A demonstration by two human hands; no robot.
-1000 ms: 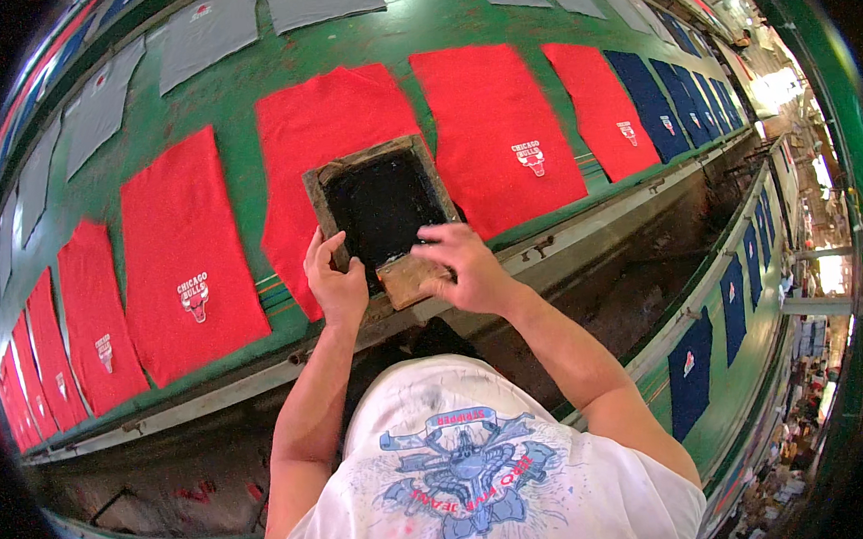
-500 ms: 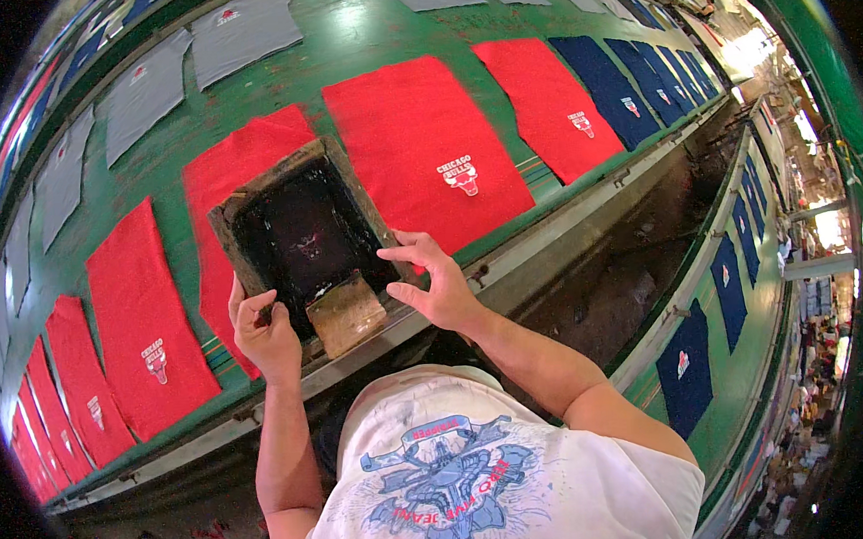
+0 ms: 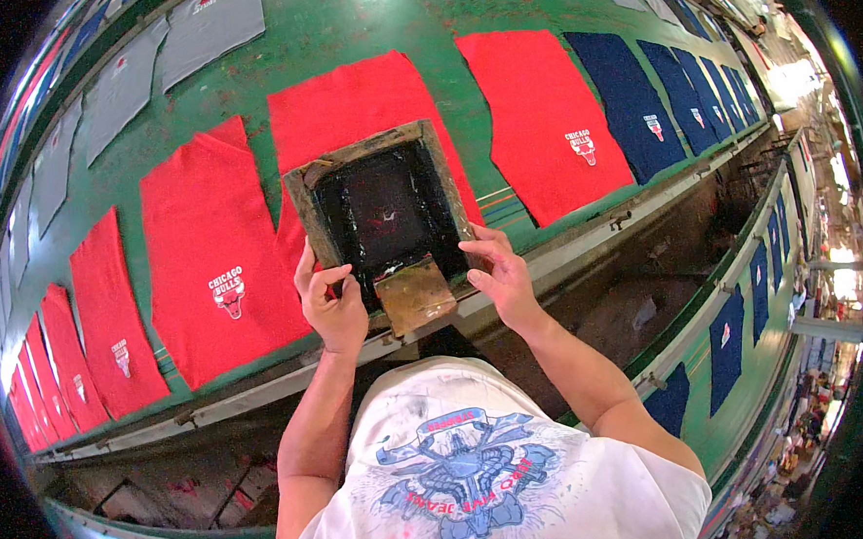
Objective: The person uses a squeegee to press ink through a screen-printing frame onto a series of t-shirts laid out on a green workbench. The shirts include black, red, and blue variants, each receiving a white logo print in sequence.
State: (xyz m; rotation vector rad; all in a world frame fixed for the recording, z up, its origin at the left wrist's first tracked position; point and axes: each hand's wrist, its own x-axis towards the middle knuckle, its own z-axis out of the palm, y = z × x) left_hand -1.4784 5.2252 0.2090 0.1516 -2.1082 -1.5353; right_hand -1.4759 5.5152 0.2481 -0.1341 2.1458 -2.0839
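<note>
A small wooden printing screen frame, with dark mesh and black ink stains inside, is held tilted between my two hands over a red fabric panel. My left hand grips its lower left side, fingers curled against the wood. My right hand holds the lower right side between thumb and fingers. A flat brown squeegee board leans inside the frame at its near end and sticks out over the edge. The frame hides much of the panel below; whether it touches the cloth I cannot tell.
Printed red panels lie to the left, and another red panel to the right, before navy panels. Grey panels line the far side of the green table. A metal rail edges it. Another table stands at right.
The frame has moved right along the table, from over one red panel to over another, with both hands on it. A printed red panel that was partly covered now shows on the left.
</note>
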